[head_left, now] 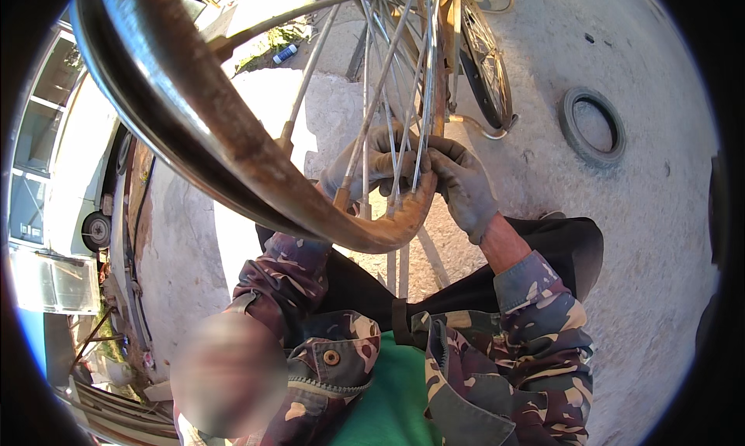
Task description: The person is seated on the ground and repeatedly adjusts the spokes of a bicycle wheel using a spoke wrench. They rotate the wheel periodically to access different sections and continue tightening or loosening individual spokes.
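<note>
While our grey-gloved left hand (380, 165) and grey-gloved right hand (467, 186) are meeting at the rusty, curved metal rim (380, 234), apparently steadying it, whether either grip is closing we cannot tell.

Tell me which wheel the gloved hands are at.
The large, rusty, spoked metal rim in front: the grey-gloved left hand and right hand are at its spokes. The black-tyred spoked wheel beyond and small dark wheel far left are away from both.
</note>
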### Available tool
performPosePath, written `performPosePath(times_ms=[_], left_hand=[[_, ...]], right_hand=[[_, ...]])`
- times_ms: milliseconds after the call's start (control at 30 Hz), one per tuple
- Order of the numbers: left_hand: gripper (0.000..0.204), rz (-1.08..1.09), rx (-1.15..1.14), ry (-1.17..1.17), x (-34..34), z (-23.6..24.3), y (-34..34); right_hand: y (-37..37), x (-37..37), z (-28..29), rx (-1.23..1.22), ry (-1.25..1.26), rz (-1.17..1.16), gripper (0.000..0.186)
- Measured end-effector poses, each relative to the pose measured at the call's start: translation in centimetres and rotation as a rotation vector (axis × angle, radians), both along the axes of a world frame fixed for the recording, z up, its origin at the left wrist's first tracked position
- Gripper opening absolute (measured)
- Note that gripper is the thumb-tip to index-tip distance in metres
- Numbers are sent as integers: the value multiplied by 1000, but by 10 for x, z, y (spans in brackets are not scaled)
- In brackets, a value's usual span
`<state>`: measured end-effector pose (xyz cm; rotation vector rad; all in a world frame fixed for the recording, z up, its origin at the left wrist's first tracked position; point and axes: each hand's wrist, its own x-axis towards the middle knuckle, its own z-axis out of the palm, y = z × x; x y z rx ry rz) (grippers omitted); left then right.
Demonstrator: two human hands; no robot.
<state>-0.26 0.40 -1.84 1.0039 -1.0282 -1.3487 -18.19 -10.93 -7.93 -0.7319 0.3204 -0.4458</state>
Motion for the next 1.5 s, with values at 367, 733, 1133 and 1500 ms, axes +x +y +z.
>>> performPosePath(times_ms=[367,733,1133,1500], left_hand=[[29,207,53,-484,-29,43,-10],[25,340,63,-548,-36,36,-19],[27,331,143,-652,-31,33,-22],[77,-243,0,-151,31,-10,-22]], right_hand=[[-7,0,-2,-60,54,-46,44],[-7,-8,-6,5,-143,32,54],[-6,-10,5,-50,-139,91,68],[-3,-12,5,21,-139,132,64]])
